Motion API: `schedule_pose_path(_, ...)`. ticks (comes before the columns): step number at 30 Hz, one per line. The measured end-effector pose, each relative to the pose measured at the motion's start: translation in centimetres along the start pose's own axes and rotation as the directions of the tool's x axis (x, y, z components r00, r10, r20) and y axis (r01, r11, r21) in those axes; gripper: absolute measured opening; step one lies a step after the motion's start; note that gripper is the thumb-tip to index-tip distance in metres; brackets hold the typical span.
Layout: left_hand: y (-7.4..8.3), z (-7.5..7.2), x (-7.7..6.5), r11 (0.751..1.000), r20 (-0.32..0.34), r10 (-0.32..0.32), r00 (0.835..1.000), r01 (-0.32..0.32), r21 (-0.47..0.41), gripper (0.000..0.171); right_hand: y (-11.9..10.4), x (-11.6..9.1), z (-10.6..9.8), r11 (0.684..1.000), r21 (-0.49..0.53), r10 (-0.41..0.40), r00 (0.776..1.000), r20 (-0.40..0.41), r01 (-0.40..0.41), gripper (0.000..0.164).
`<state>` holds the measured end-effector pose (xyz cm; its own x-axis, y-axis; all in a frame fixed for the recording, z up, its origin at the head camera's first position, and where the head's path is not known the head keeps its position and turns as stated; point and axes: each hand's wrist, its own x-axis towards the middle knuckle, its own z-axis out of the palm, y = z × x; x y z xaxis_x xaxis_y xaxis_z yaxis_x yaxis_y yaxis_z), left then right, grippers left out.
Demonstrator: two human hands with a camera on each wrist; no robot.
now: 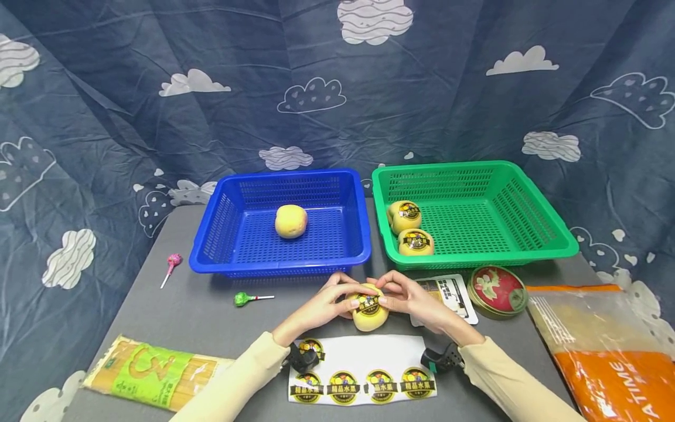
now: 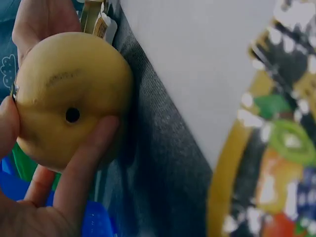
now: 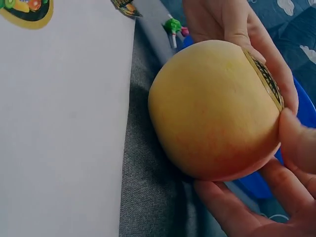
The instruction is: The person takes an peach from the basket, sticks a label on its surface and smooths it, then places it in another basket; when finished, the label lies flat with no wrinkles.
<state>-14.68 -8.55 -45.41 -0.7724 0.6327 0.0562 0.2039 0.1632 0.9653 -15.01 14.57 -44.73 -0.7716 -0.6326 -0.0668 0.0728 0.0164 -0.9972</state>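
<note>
Both hands hold a yellow peach (image 1: 369, 319) over the table, just behind a sticker sheet (image 1: 369, 351). My left hand (image 1: 333, 302) grips its left side, with the thumb at the edge of a round black-and-gold sticker (image 1: 368, 303) on the fruit. From the other side my right hand (image 1: 408, 299) grips it, its thumb at the sticker's right edge. In the right wrist view the sticker (image 3: 266, 79) lies along the peach's curve, under the fingertips. The left wrist view shows a small dark hole in the peach (image 2: 94, 64). Several round stickers remain on the white sheet.
A blue basket (image 1: 279, 266) contains one plain peach (image 1: 291, 221); a green basket (image 1: 480, 258) contains two stickered peaches (image 1: 416, 242). Around lie two lollipops (image 1: 241, 299), a noodle pack (image 1: 153, 372), a red round tin (image 1: 497, 290), a white printed package (image 1: 457, 296) and an orange-and-clear bag (image 1: 612, 363).
</note>
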Motion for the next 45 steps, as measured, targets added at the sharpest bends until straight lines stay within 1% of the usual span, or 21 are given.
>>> schedule_pose_path(3, -0.2, -0.4, 0.1, 0.992, 0.042, 0.057, 0.997, -0.062, 0.107, 0.029, 0.0, 0.0, 0.0, 1.0, 0.018, 0.025, 0.999, -0.023, -0.025, 0.028)
schedule_pose_path(6, -0.3, -0.6, 0.2, 0.97, 0.059, 0.102, 0.993, -0.112, 0.215, 0.029, -0.1, 0.0, 0.1, 0.999, 0.022, 0.048, 0.998, -0.045, -0.047, 0.028)
schedule_pose_path(8, -0.2, -0.7, 0.2, 0.962, 0.065, 0.111, 0.992, -0.124, 0.243, 0.03, -0.2, 0.0, 0.3, 0.998, 0.001, 0.058, 0.996, -0.065, -0.058, 0.028)
schedule_pose_path(10, -0.2, -0.7, 0.2, 0.969, 0.056, 0.103, 0.993, -0.113, 0.222, 0.03, -0.3, 0.1, 0.4, 0.998, -0.015, 0.065, 0.994, -0.091, -0.066, 0.028)
schedule_pose_path(12, -0.1, -0.6, 0.1, 0.983, 0.043, 0.086, 0.995, -0.092, 0.162, 0.03, -0.3, 0.2, 0.5, 0.998, -0.02, 0.064, 0.992, -0.112, -0.067, 0.028)
schedule_pose_path(14, -0.2, -0.6, 0.0, 0.99, 0.026, 0.076, 0.997, -0.078, 0.116, 0.029, -0.4, 0.3, 0.5, 0.998, -0.003, 0.057, 0.991, -0.118, -0.058, 0.027)
schedule_pose_path(15, -0.2, -0.6, 0.0, 0.991, 0.019, 0.077, 0.997, -0.078, 0.112, 0.029, -0.4, 0.2, 0.5, 0.998, 0.007, 0.058, 0.991, -0.119, -0.057, 0.026)
schedule_pose_path(17, -0.2, -0.6, 0.0, 0.983, 0.007, 0.088, 0.996, -0.088, 0.164, 0.03, -0.4, 0.1, 0.5, 0.998, 0.018, 0.057, 0.993, -0.104, -0.055, 0.025)
schedule_pose_path(19, -0.1, -0.5, 0.0, 0.967, -0.007, 0.093, 0.996, -0.089, 0.24, 0.033, -0.4, 0.0, 0.5, 0.999, 0.007, 0.052, 0.995, -0.079, -0.052, 0.027)
schedule_pose_path(21, 0.0, -0.5, 0.0, 0.95, -0.023, 0.086, 0.996, -0.075, 0.303, 0.036, -0.3, -0.1, 0.5, 0.999, -0.007, 0.044, 0.997, -0.059, -0.044, 0.03)
schedule_pose_path(22, 0.0, -0.4, 0.1, 0.947, -0.031, 0.077, 0.997, -0.063, 0.316, 0.038, -0.3, -0.1, 0.5, 0.999, -0.015, 0.037, 0.998, -0.05, -0.038, 0.031)
schedule_pose_path(25, 0.4, -0.2, 0.2, 0.949, -0.053, 0.06, 0.997, -0.041, 0.311, 0.04, -0.2, -0.1, 0.4, 1.0, -0.017, 0.02, 0.999, -0.04, -0.02, 0.032)
schedule_pose_path(29, 2.5, -0.1, -0.2, 0.964, -0.041, 0.051, 0.998, -0.039, 0.263, 0.037, -0.2, -0.3, 0.1, 1.0, -0.006, 0.02, 0.999, -0.035, -0.02, 0.029)
schedule_pose_path(32, 2.4, 0.1, -0.4, 0.955, -0.012, 0.063, 0.998, -0.057, 0.291, 0.039, -0.6, -1.0, 0.0, 0.999, -0.03, 0.021, 0.998, -0.051, -0.023, 0.031)
schedule_pose_path(33, 2.0, 0.3, -0.3, 0.949, -0.003, 0.069, 0.998, -0.065, 0.307, 0.04, -0.9, -1.3, -0.1, 0.999, -0.039, 0.013, 0.998, -0.06, -0.015, 0.031)
schedule_pose_path(35, 1.1, 0.7, -0.2, 0.932, 0.006, 0.079, 0.997, -0.076, 0.354, 0.045, -1.6, -2.0, -0.6, 0.998, -0.061, -0.014, 0.996, -0.084, 0.009, 0.032)
schedule_pose_path(36, 0.6, 0.9, -0.1, 0.918, 0.005, 0.085, 0.996, -0.08, 0.389, 0.047, -2.1, -2.5, -1.0, 0.996, -0.082, -0.035, 0.995, -0.098, 0.027, 0.032)
schedule_pose_path(39, 1.0, 1.5, 0.2, 0.894, -0.017, 0.09, 0.996, -0.073, 0.443, 0.051, -3.5, -4.2, -2.9, 0.986, -0.142, -0.111, 0.982, -0.152, 0.089, 0.034)
schedule_pose_path(40, 1.2, 1.7, 0.3, 0.89, -0.028, 0.094, 0.995, -0.071, 0.451, 0.051, -3.9, -4.9, -3.7, 0.981, -0.165, -0.13, 0.977, -0.168, 0.102, 0.035)
schedule_pose_path(42, 1.7, 2.0, 0.5, 0.893, -0.049, 0.112, 0.992, -0.079, 0.442, 0.049, -4.5, -6.4, -5.2, 0.973, -0.207, -0.147, 0.967, -0.21, 0.103, 0.039)
schedule_pose_path(45, 2.8, 2.3, 1.0, 0.915, -0.054, 0.15, 0.987, -0.118, 0.385, 0.047, -4.7, -8.4, -7.5, 0.965, -0.248, -0.151, 0.952, -0.265, 0.084, 0.043)
